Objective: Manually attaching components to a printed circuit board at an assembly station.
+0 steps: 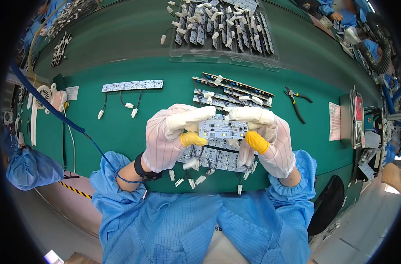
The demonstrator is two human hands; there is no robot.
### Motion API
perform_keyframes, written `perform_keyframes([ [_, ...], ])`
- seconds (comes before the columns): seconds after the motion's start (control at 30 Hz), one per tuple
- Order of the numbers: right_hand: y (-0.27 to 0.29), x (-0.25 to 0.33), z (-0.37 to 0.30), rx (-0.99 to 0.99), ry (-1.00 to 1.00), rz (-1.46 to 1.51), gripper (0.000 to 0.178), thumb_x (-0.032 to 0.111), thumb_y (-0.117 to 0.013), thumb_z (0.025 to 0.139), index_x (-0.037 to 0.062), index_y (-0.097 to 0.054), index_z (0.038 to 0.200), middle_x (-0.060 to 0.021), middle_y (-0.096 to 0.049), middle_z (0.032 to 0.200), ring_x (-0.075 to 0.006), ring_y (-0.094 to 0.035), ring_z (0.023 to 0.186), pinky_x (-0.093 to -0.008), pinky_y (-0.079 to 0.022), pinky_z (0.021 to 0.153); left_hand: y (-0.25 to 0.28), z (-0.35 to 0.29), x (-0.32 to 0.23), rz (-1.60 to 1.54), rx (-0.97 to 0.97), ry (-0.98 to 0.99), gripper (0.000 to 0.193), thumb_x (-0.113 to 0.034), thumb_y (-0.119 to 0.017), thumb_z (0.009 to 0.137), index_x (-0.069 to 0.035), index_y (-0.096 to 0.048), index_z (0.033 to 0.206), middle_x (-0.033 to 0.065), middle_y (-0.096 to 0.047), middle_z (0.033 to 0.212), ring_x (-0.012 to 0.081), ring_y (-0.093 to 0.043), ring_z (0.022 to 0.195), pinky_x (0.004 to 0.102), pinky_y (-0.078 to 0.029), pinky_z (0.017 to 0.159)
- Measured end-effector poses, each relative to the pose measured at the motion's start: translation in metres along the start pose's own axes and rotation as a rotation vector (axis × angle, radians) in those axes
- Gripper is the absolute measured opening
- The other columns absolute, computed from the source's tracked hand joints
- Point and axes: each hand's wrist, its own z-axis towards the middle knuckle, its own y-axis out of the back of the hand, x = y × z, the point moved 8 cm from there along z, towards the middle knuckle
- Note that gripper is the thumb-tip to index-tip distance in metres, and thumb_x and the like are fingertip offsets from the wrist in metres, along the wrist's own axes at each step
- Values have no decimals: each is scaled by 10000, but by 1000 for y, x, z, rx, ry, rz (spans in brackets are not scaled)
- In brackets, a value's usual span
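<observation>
My left hand (179,124) and my right hand (264,127), both in pale striped gloves with yellow thumb covers, grip a white circuit board (223,129) at its two ends. Thumbs press its near side while the fingers lie along its far edge. Small chips and square yellow LEDs dot the face turned toward me. Beneath it, on the green mat, lie more LED boards (229,160), with wires and white connectors spread on their near side. Just past my fingers rests a group of stacked board strips (235,86), partly hidden by the gloves.
A lone LED strip (132,86) with dangling connectors lies at left. Cutting pliers (296,103) are at right. A clear tray (227,59) full of boards stands at the back. A blue cord (46,103) runs to my left wrist. A white fan (55,97) sits far left.
</observation>
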Motion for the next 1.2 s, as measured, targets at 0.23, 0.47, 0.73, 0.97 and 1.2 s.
perform_keyframes([
  [0.23, 2, -3, -1, -2, 57, -74, 460, 287, -625, 894, -49, -530, 1194, -120, -664, 851, -120, -642, 584, -200, -504, 487, 3, -7, 8, -77, -43, 109, 403, -244, -759, 683, -39, -685, 1022, 96, -681, 931, 244, -642, 780, 312, -500, 695],
  [0.47, 5, -26, 7, 59, -140, -1, 361, 302, -485, 956, -53, -539, 928, -141, -660, 656, -196, -624, 446, -244, -495, 369, -14, -19, 41, 166, 448, 403, 156, -218, -604, 866, -86, -673, 913, 60, -656, 824, 215, -617, 747, 317, -477, 654],
  [0.73, -10, 0, 13, -4, -74, 137, 695, 307, -710, 816, -65, -389, 1306, -166, -601, 1029, -219, -670, 757, -268, -569, 550, 2, 3, 10, 285, 172, 109, 252, -210, -726, 785, -67, -685, 988, 87, -670, 786, 231, -621, 634, 315, -505, 607],
  [0.97, 56, 43, 8, -401, 241, -240, 602, 253, -672, 861, -40, -424, 1325, -129, -615, 1024, -200, -639, 848, -283, -540, 709, 150, 17, 85, 820, -82, 286, 305, -13, -576, 822, -141, -697, 1070, 98, -634, 1180, 295, -667, 903, 311, -526, 805],
  [1.2, 100, -10, 54, -291, 410, -1250, 227, -27, -625, 757, 60, -652, 965, -105, -645, 991, -238, -637, 887, -323, -506, 793, 181, 3, 124, 898, 20, 220, 276, -71, -637, 809, -167, -699, 1060, 60, -651, 1119, 265, -551, 1144, 342, -448, 967],
])
